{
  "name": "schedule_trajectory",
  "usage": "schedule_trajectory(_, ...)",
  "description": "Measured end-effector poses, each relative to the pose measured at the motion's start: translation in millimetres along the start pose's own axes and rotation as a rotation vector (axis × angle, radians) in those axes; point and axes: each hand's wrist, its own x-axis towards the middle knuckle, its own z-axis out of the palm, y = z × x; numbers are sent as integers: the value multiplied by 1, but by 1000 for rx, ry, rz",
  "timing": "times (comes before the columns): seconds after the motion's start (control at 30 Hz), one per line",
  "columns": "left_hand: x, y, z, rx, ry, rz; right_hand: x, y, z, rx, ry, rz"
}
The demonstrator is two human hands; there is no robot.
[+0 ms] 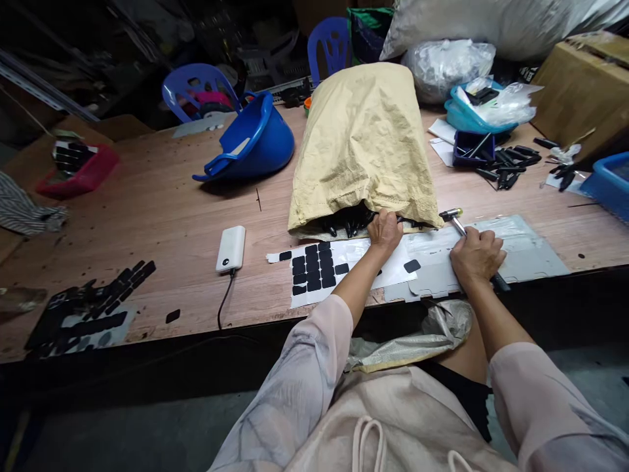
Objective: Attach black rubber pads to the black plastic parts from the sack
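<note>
My left hand (pixel 386 231) is closed at the mouth of a large yellow woven sack (pixel 366 131), its fingertips hidden among the black pieces (pixel 351 220) inside. What those fingers hold, if anything, I cannot make out. My right hand (pixel 477 254) is wrapped round the handle of a small hammer (pixel 458 225), whose head points away from me. Below that hand lies a grey board (pixel 528 252) partly covered in clear plastic. White sheets with rounded black stickers (pixel 313 269) lie left of my left forearm, and one loose black sticker (pixel 411 265) sits between my hands.
A white power bank (pixel 230 248) with a cable lies left of the sheets. Behind it a blue basin (pixel 260 137) rests tilted. Black pieces (pixel 508 167) and a dark blue box (pixel 472 149) sit back right, near a cardboard box (pixel 580 92). A red tray (pixel 78 174) stands far left.
</note>
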Motion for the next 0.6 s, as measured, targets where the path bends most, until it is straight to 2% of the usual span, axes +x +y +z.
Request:
schedule_trajectory(0.13,-7,-5,-18,30,-47,2,0,0,0,4,-6,2)
schedule_trajectory(0.3,-47,-45,-37,-112,-75,87,0,1,1,14,4,0)
schedule_trajectory(0.47,-94,-84,-27,-287,-143,205,2,2,1,37,9,-7)
schedule_trajectory(0.6,-106,-90,-13,-313,-98,237,2,2,1,54,21,-7)
